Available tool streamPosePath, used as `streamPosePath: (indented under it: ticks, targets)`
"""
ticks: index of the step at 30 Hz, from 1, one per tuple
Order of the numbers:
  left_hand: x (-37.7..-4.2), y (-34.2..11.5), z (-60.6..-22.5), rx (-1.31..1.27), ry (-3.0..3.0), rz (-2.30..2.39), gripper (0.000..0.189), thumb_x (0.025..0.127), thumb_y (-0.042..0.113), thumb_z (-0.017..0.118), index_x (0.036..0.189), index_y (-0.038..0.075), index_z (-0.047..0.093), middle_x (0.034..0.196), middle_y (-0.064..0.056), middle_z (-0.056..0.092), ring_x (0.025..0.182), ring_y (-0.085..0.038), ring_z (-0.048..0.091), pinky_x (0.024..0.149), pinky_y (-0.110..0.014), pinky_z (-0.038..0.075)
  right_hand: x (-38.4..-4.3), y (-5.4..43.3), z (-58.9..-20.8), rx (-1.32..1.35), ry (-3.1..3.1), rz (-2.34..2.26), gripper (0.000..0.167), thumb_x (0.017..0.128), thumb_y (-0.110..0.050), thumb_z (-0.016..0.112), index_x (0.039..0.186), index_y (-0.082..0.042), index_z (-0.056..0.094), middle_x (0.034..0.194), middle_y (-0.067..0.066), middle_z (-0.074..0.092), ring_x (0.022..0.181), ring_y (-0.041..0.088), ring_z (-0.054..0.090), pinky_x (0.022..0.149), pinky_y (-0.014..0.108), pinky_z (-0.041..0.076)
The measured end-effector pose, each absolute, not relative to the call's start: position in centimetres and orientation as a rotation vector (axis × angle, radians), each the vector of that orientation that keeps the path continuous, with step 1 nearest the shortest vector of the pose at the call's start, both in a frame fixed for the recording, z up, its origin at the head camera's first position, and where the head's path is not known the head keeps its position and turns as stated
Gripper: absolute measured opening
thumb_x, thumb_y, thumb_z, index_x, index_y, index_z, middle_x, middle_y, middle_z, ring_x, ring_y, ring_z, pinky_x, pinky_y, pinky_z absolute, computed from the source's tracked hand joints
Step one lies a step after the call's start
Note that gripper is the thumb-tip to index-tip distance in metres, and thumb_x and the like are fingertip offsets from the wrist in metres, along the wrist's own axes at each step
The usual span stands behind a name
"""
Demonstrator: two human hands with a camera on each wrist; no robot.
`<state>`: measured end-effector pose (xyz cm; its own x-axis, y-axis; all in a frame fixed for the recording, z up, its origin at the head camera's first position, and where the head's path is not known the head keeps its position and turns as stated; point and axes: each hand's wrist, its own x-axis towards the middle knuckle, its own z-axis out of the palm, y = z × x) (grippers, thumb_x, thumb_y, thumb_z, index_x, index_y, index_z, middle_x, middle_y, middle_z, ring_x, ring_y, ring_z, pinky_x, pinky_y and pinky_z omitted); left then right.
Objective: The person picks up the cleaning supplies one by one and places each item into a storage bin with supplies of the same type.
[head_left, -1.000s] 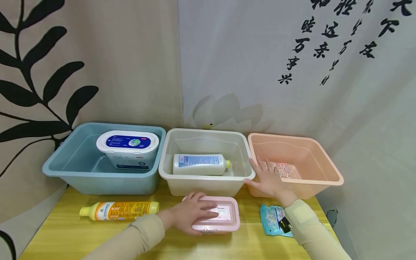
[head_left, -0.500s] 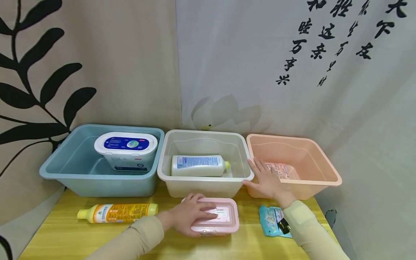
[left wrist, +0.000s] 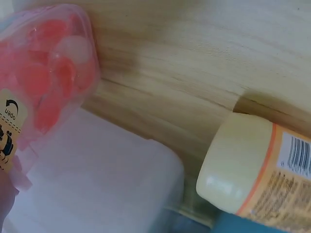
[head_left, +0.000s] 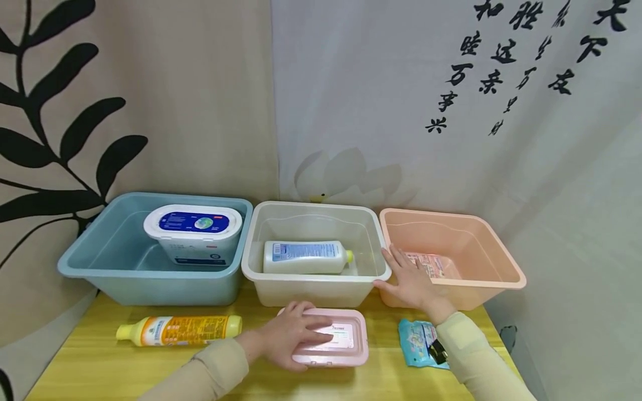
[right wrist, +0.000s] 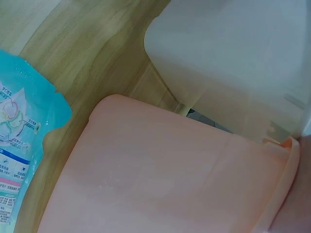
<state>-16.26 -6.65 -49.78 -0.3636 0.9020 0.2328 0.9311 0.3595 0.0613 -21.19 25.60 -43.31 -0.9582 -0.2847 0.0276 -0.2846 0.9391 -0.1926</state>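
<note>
In the head view my left hand (head_left: 290, 337) rests with spread fingers on the left part of the lid of a pink plastic box (head_left: 346, 345) on the table. Through the box's clear side (left wrist: 48, 73), red and pale pieces show in the left wrist view. My right hand (head_left: 412, 284) lies with fingers extended where the rims of the white bin (head_left: 301, 284) and the peach bin (head_left: 481, 289) meet. A red-and-white packet (head_left: 428, 264) is inside the peach bin, partly behind that hand. Inside the white bin lies a white bottle (head_left: 303, 257) with a yellow cap.
At left stands a blue bin (head_left: 150, 287) holding a white lidded tub (head_left: 198, 236). A yellow bottle with an orange label (head_left: 180, 331) lies before it on the wooden table (head_left: 100, 373). A light-blue pouch (head_left: 416, 342) lies at right, partly under the right forearm. Printed curtains hang behind.
The head view has shifted slightly. Both hands stay at the same places, the left on the pink box and the right at the bin rims.
</note>
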Motion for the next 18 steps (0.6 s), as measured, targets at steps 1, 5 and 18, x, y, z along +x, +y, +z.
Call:
streamPosePath:
  ticks: [1, 5, 18]
  targets:
    - [-16.2, -6.7, -49.6, -1.666, -2.452, -0.283, 0.069, 0.067, 0.055, 0.070, 0.131, 0.037, 0.053, 0.142, 0.008, 0.046, 0.123, -0.030, 0.040, 0.097, -0.045, 0.035, -21.2, 25.6, -43.3, -0.451, 3.092, -0.309, 0.082, 0.087, -0.061, 0.048, 0.150, -0.016, 0.022, 0.157, 0.013, 0.015, 0.142, 0.037, 0.021, 0.106, 0.068, 0.018]
    - [-16.1, -7.3, -48.2, -1.649, -2.443, -0.347, 0.066, 0.066, 0.052, 0.072, 0.128, 0.036, 0.056, 0.140, 0.009, 0.049, 0.123, -0.030, 0.041, 0.097, -0.045, 0.036, -21.1, 25.7, -43.3, -0.455, 3.098, -0.302, 0.082, 0.087, -0.062, 0.048, 0.150, -0.016, 0.022, 0.157, 0.014, 0.016, 0.141, 0.038, 0.021, 0.106, 0.069, 0.018]
    - [-15.6, -10.4, -42.6, -1.639, -2.462, -0.362, 0.062, 0.070, 0.050, 0.070, 0.129, 0.038, 0.054, 0.142, 0.010, 0.046, 0.125, -0.026, 0.036, 0.098, -0.046, 0.034, -21.1, 25.4, -43.2, -0.450, 3.086, -0.301, 0.082, 0.087, -0.060, 0.049, 0.150, -0.015, 0.022, 0.157, 0.014, 0.016, 0.142, 0.038, 0.021, 0.107, 0.067, 0.019]
